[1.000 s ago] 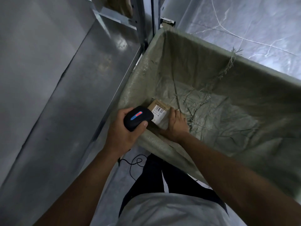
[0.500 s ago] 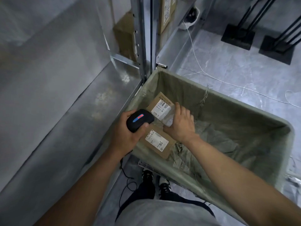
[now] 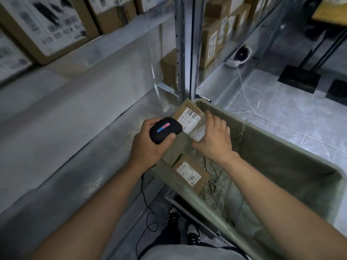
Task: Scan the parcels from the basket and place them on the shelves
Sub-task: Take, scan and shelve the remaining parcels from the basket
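While right hand (image 3: 214, 141) grips it, parcel (image 3: 188, 117) just beyond scanner (image 3: 165, 130) in left hand (image 3: 148, 147).

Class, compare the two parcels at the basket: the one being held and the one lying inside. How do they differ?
The held parcel is gripped by the right hand above the basket, facing the scanner in the left hand; the lying parcel rests untouched on the basket's lining. The held parcel's label shows a barcode; the lying parcel's shows handwritten digits. Both are brown with white labels.

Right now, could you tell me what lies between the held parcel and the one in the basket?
Head view: only the basket's green liner lies between the held parcel and the other.
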`<state>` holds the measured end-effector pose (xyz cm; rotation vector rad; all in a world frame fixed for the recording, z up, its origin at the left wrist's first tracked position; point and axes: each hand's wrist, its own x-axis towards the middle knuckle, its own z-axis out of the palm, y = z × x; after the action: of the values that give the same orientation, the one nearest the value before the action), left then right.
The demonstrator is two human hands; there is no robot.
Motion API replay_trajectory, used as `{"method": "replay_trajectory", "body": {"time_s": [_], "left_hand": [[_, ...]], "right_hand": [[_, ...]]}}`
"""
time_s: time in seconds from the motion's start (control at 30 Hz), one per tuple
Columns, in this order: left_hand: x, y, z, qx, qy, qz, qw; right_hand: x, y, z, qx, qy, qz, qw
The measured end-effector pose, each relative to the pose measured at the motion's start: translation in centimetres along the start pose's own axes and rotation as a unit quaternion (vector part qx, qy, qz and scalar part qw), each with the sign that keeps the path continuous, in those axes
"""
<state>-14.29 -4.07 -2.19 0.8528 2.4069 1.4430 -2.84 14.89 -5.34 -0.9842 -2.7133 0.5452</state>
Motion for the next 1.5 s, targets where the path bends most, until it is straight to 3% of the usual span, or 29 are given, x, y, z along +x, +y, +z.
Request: {"method": "replay_trajectory", "body": {"time_s": [0.47, 0.93, 1.5], "left_hand": [[-7.1, 1.3, -7.4, 0.047, 0.124, -0.029, 0.991], [-13.5, -1.8, -13.9, 0.031, 0.184, -0.04, 0.982], [-24.0, -5.7, -21.5, -0.003, 0.299, -0.08, 0.951]], "right_hand": [[-1.9, -8.8, -0.1, 0.029, -0.028, -0.166, 0.985], [-6.3, -16.0, 1.6, 0.013, -0.023, -0.232, 0.972], [-14.3, -25.8, 4.1, 0.016, -0.07, -0.318, 0.945]]}}
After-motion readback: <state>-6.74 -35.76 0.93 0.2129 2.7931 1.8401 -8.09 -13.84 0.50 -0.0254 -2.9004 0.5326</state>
